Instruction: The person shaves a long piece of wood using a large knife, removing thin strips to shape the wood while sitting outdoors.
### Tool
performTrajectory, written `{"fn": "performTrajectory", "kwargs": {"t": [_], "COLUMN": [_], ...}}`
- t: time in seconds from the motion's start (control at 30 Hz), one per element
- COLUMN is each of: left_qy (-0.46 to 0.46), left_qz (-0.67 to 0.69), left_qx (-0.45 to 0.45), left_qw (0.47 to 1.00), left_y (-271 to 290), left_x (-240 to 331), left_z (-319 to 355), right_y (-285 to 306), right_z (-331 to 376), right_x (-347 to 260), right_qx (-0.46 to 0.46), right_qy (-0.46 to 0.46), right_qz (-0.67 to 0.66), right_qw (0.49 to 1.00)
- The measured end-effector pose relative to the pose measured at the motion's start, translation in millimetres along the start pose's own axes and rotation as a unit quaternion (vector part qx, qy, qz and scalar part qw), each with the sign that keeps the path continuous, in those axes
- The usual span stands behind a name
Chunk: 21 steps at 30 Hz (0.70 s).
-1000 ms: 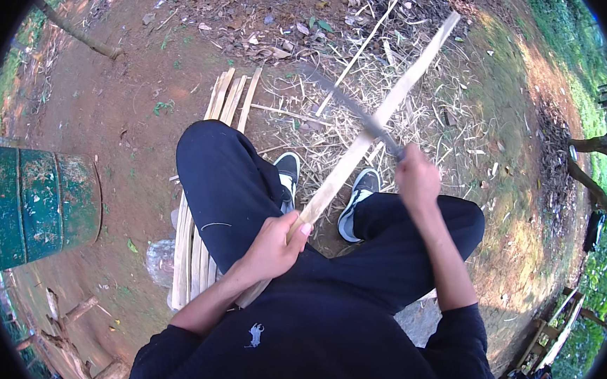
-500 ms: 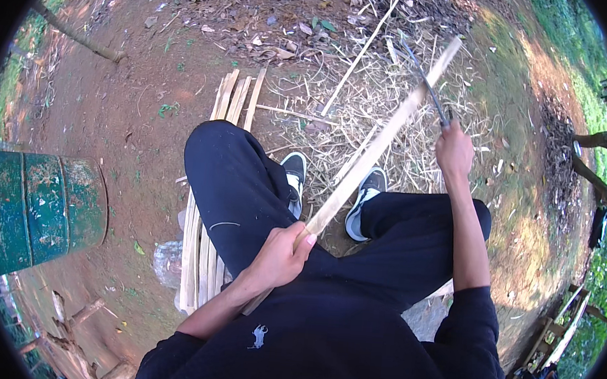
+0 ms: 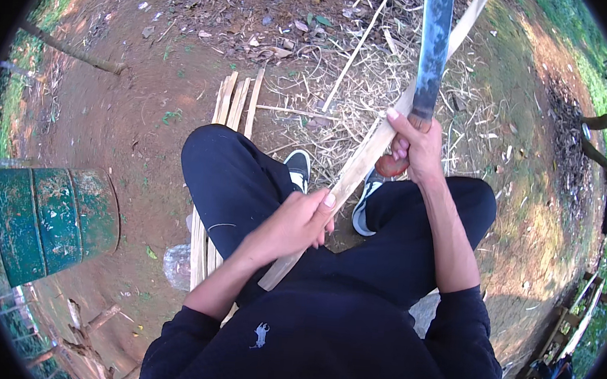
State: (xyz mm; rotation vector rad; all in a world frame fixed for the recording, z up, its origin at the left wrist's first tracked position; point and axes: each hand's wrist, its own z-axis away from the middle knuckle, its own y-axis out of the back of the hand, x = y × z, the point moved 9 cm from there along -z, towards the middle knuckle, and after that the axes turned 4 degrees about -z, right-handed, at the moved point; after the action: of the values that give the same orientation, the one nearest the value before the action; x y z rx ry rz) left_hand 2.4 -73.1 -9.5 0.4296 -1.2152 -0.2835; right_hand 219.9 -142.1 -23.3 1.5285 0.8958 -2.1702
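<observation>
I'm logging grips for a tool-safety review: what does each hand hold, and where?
Left hand grips the bamboo strip near its lower end; right hand holds the long blade by its handle.

Bright outdoor daylight, strong fisheye view.
Sun falls evenly on the dirt ground (image 3: 147, 108), with soft shadows under the legs. A black round border frames the picture, and straight lines bend near it. The raised blade (image 3: 433, 51) looks slightly blurred; the far rim is soft.

top: black long-sleeve sweatshirt (image 3: 335, 346), sm. pale animal logo on chest (image 3: 259, 335)
sleeves: pushed up to forearms
legs: black trousers (image 3: 237, 178)
feet: black sneakers (image 3: 298, 168), white soles
</observation>
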Motion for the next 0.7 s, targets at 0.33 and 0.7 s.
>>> {"fn": "performTrajectory", "kwargs": {"t": [0.33, 0.7], "left_qy": [-0.499, -0.552], "left_qz": [-0.200, -0.220], "left_qx": [0.464, 0.429], "left_qw": [0.705, 0.680], "left_y": [170.4, 173.6], "left_x": [215.1, 230.3], "left_z": [138.9, 142.8], "right_y": [-3.2, -6.4], "right_z": [-6.1, -2.3], "right_x": [-23.7, -24.8], "right_qx": [-0.014, -0.035], "right_qy": [0.052, 0.034], "right_qz": [-0.049, -0.039], "right_qw": [0.997, 0.998]}}
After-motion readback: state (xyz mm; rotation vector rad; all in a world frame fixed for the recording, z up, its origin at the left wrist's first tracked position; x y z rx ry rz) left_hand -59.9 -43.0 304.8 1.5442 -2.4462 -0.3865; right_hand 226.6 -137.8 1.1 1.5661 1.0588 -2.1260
